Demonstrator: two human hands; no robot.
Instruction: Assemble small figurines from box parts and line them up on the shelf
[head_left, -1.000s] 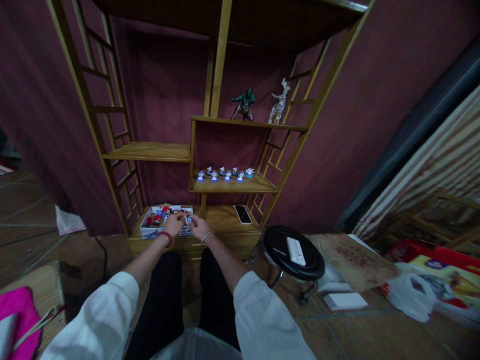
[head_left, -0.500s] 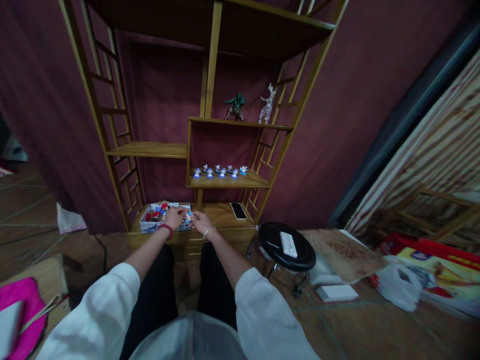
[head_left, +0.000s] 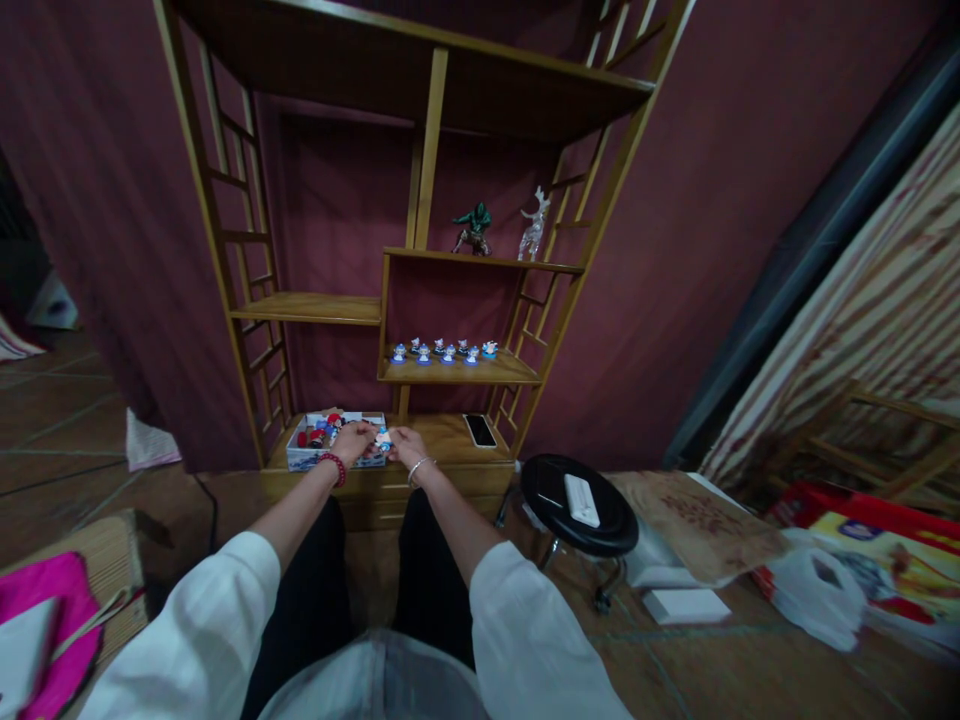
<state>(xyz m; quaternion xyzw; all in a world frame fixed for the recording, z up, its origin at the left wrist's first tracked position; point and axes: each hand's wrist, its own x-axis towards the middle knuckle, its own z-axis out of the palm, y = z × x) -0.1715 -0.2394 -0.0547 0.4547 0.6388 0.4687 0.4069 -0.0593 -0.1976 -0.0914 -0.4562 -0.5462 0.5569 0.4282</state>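
Between my two hands is a small blue and white figurine (head_left: 384, 440), held up just in front of the shelf's bottom board. My right hand (head_left: 407, 447) pinches it from the right. My left hand (head_left: 354, 442) reaches it from the left with closed fingertips, in front of the box's right part. Several red and blue figures lie in the open patterned box (head_left: 301, 460), partly hidden by my left hand. On the small shelf above, several little figurines (head_left: 448, 354) stand in two rows.
A phone (head_left: 480, 431) lies on the bottom board at right. Higher up stand a green crouching figure (head_left: 474, 228) and a clear deer statue (head_left: 533, 225). A black round stool (head_left: 615, 510) bearing a white object (head_left: 581, 498) is to the right; a plastic bag (head_left: 817, 595) lies beyond.
The figurine is more plainly visible between my hands, which have drawn slightly apart. My view has shifted a little, so the shelf appears slightly lower and further right.
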